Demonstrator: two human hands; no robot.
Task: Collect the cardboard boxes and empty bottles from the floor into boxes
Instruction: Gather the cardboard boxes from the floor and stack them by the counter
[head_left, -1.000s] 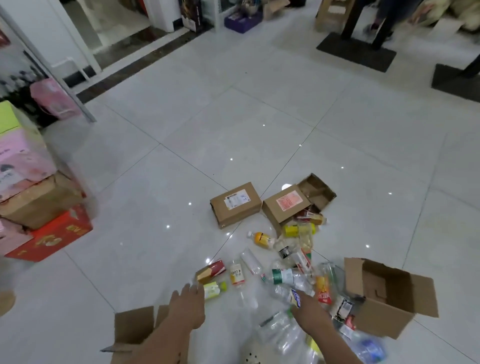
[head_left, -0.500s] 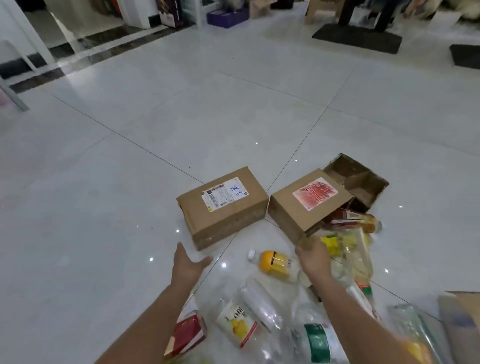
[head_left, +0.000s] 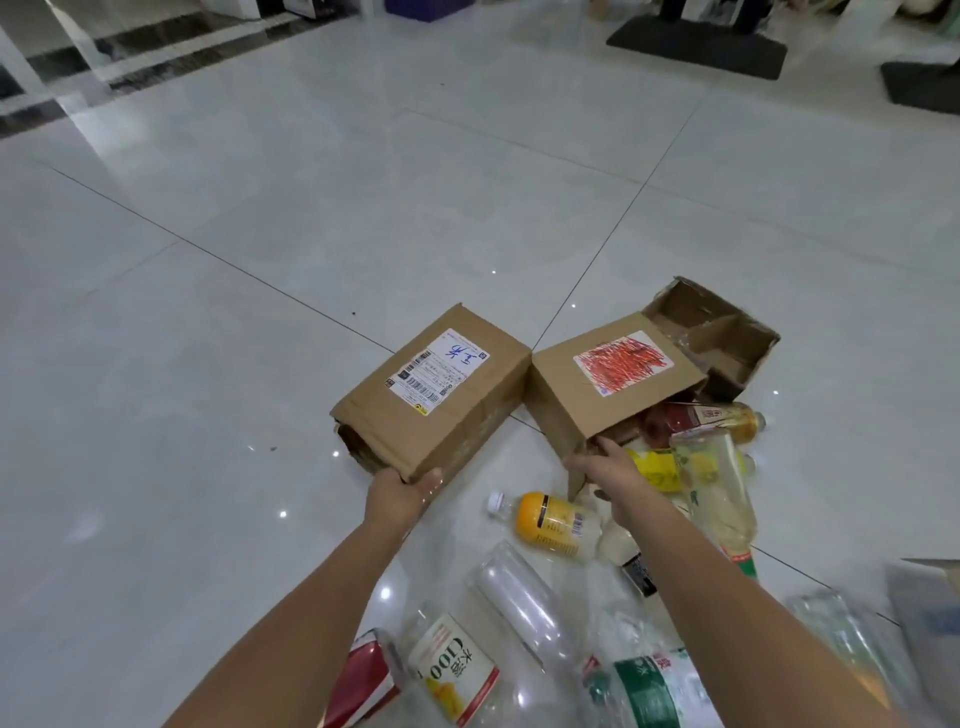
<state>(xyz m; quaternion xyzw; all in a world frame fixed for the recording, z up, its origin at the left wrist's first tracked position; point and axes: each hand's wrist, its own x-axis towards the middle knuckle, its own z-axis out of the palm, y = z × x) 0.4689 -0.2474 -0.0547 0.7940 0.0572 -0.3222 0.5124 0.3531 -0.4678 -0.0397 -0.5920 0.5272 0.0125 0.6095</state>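
- left hand (head_left: 402, 491) is clamped on the near corner of the left box (head_left: 457, 410), probably to lift it
- right hand (head_left: 605, 467) grips the right box (head_left: 566, 405) by its near edge, likely same plan

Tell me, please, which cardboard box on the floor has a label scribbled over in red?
The brown cardboard box that the right hand grips; the white-labelled cardboard box beside it bears blue writing.

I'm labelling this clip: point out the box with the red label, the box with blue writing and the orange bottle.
box with the red label (head_left: 621, 364): head view, on the label.
box with blue writing (head_left: 436, 374): head view, on its white label.
orange bottle (head_left: 550, 522): head view, mid-body.
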